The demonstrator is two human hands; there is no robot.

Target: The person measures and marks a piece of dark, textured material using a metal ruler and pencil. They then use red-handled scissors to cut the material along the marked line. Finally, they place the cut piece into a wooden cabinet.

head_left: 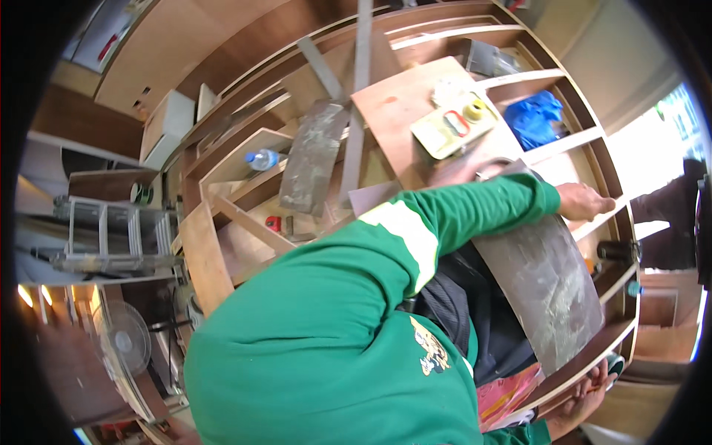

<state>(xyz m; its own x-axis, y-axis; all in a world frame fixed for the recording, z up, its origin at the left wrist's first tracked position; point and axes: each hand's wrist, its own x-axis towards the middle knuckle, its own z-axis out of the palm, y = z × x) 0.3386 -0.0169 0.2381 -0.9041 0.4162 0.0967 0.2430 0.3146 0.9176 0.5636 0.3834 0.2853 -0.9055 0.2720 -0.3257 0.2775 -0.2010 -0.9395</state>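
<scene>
My left arm, in a green sleeve with a pale reflective band, reaches across to the right. The left hand (584, 202) is at a pale edge strip of the wooden frame (610, 170), its fingers stretched out and nothing visible in them. Below that arm lies a grey-brown sheet (545, 285) with whitish smears, partly covered by the sleeve. At the lower right, my right hand (582, 402) has bent fingers beside the frame's outer side. A small thin thing seems pinched there, too small to name. Close to its fingertips is a dark green round object (615, 363).
A cream jug (445, 135) with a yellow cap stands on a plywood board (386, 93). Around it are a blue plastic bag (530, 122), a second smeared sheet (313, 163), a water bottle (262, 159) and a red tool (274, 223). A ladder (104, 230) and fan (126, 340) are left.
</scene>
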